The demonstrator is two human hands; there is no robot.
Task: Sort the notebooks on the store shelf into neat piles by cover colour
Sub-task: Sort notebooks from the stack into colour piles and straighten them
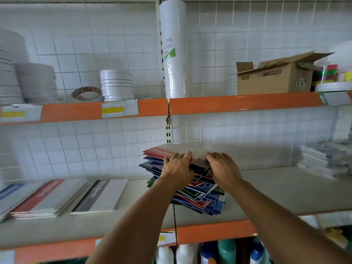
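Centre of the frame, on the grey middle shelf board: an untidy, fanned-out heap of thin notebooks with red, blue, green and black covers, edges splayed in every direction, leaning up toward the white tiled back wall. On top of the heap, a red-covered notebook jutting out to the left, with a pale sheet or cover lying across the top beside it. Left hand laid palm-down on the upper part of the heap, fingers spread and curled over the top edges; right hand just beside it, palm-down too, fingers pressed on a dark cover that shows between the two hands. Both hands resting on the covers, a firm pinch on any single notebook impossible to make out. Lower left of the frame, same shelf: flat piles of grey-and-red notebooks and a grey-and-black one, well apart from the heap. Far right, a blurred stack of pale booklets. Upper shelf with orange front strip: white tape rolls at left, a tall white wrapped roll at centre, an open brown cardboard box at right. Bottom edge: plastic bottles under the lower orange strip.
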